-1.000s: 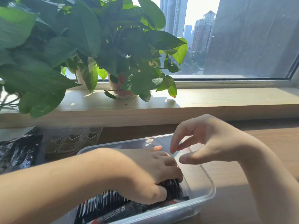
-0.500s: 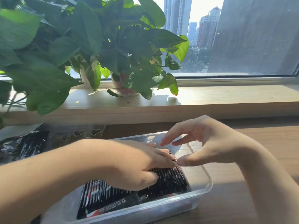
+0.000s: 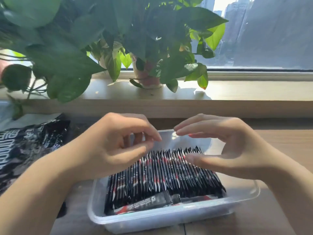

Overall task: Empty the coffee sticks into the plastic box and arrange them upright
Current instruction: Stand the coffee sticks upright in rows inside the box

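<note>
A clear plastic box (image 3: 169,217) sits on the wooden table in front of me. Inside it, several black coffee sticks (image 3: 166,175) with red and white print stand on edge in a tight row, leaning slightly. One stick (image 3: 152,201) lies flat along the near wall. My left hand (image 3: 115,146) hovers over the row's left end, fingers curled and apart, holding nothing. My right hand (image 3: 225,146) hovers over the right end, fingers spread, thumb just above the sticks.
A crumpled black coffee bag (image 3: 28,146) lies on the table at the left. A wooden windowsill (image 3: 237,92) runs behind, carrying a potted leafy plant (image 3: 145,77) whose leaves hang over the left side. Bare table shows to the right of the box.
My left hand has lifted off the sticks, which now show as an upright row. My right hand moved in over the box. The view has tilted down toward the box.
</note>
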Available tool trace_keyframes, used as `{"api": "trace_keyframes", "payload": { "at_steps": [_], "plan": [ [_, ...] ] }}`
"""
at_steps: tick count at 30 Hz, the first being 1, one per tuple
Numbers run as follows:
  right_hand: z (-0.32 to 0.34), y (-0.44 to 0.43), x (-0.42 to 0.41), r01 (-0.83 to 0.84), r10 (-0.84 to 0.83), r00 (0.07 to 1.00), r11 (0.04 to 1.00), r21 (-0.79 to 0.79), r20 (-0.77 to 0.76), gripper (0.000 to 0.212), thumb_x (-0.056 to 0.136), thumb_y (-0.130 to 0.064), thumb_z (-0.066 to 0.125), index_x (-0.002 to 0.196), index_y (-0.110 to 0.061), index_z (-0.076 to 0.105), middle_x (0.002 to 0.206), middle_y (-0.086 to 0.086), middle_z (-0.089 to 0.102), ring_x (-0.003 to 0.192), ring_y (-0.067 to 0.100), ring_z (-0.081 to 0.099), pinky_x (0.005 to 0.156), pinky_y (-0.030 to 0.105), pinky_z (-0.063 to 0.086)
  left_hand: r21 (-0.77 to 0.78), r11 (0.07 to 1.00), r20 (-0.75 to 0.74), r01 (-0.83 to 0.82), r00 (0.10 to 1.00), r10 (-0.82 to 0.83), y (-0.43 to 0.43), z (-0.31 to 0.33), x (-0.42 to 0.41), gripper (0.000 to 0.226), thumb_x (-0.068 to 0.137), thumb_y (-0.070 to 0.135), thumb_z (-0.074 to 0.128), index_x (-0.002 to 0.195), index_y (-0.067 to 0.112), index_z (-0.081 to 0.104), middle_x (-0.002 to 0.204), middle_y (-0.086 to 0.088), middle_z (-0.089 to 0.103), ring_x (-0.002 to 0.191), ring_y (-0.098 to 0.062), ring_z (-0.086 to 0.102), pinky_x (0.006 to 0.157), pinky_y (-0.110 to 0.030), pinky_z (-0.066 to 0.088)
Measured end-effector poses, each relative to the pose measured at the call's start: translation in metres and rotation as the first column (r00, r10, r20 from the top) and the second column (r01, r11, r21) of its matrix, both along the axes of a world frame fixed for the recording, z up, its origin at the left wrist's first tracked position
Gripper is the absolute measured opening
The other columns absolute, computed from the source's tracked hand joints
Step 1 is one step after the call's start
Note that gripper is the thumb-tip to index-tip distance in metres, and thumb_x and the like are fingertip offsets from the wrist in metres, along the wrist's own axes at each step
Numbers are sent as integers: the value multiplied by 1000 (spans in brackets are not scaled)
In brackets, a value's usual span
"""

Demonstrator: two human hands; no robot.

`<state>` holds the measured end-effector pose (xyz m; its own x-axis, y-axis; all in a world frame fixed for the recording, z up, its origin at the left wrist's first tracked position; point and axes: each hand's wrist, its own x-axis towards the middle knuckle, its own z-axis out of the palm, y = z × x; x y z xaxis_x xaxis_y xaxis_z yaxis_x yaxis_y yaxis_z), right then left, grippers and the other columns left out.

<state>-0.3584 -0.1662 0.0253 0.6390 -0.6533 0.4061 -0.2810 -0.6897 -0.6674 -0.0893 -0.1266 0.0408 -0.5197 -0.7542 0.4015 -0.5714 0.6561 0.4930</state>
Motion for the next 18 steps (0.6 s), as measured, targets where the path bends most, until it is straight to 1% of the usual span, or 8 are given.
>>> {"api": "trace_keyframes", "payload": {
  "at_steps": [2, 3, 6, 7, 11, 13, 15, 18],
  "plan": [
    [-3, -1, 2, 5, -5, 1000, 1000, 1, -12, 35, 79, -20, 83, 113, -20, 76, 117, -9, 72, 114, 16, 68, 96, 34, 55, 94, 994, 83, 50, 995, -58, 2, -3, 2, 10, 90, 17, 73, 95, 25, 76, 83, 8, 67, 64, -15, 58, 56, -14, 40],
    [-4, -1, 2, 8, -8, 1000, 1000, -3, -13, 34, 79, -21, 83, 113, -20, 76, 116, -9, 73, 114, 16, 68, 96, 35, 56, 140, 988, 119, 68, 989, -85, 3, -4, 3, 7, 90, 20, 73, 93, 26, 77, 81, 10, 66, 66, -14, 59, 57, -15, 41],
    [-4, -1, 2, 14, -14, 1000, 1000, -24, -18, 33, 79, -25, 82, 112, -20, 76, 115, -7, 73, 113, 18, 68, 95, 37, 56, 220, 972, 226, 84, 965, -135, 5, -7, 3, 11, 91, 34, 72, 85, 26, 77, 77, 11, 63, 73, -15, 62, 62, -30, 48],
    [-4, -1, 3, 13, -13, 1000, 1000, -26, -19, 33, 79, -25, 81, 111, -19, 76, 115, -7, 73, 113, 18, 68, 95, 36, 56, 233, 968, 254, 93, 955, -153, 6, -7, 2, 13, 90, 37, 72, 85, 27, 77, 76, 10, 63, 73, -14, 62, 63, -32, 48],
    [-6, -2, 4, 12, -13, 999, 1000, -14, -32, 32, 80, -25, 82, 111, -20, 76, 115, -7, 73, 113, 17, 68, 95, 33, 56, 308, 947, 309, 90, 932, -189, 8, -4, -5, 22, 84, 49, 75, 98, 32, 76, 75, 8, 62, 66, -10, 58, 56, -18, 42],
    [-7, -2, 3, 16, -16, 999, 1000, 2, -33, 30, 81, -23, 83, 111, -19, 76, 115, -7, 73, 113, 17, 68, 95, 35, 56, 355, 932, 359, 76, 909, -211, 8, 1, -11, 30, 80, 53, 77, 104, 34, 74, 78, 8, 62, 65, -8, 57, 57, -18, 43],
    [-7, -2, 3, 14, -14, 1000, 1000, 14, -27, 30, 82, -24, 82, 111, -19, 76, 115, -7, 73, 113, 18, 68, 95, 36, 57, 362, 931, 438, 47, 873, -214, 3, 6, -19, 35, 75, 53, 80, 106, 37, 73, 81, 10, 63, 65, -4, 56, 59, -19, 47],
    [-6, -3, 3, 12, -11, 1000, 999, 32, -19, 30, 80, -22, 81, 110, -18, 77, 114, -6, 73, 112, 18, 68, 94, 37, 57, 432, 902, 521, -20, 822, -231, -7, 11, -41, 40, 69, 46, 86, 104, 31, 74, 79, 8, 65, 56, -2, 51, 54, -10, 39]
  ]
}}
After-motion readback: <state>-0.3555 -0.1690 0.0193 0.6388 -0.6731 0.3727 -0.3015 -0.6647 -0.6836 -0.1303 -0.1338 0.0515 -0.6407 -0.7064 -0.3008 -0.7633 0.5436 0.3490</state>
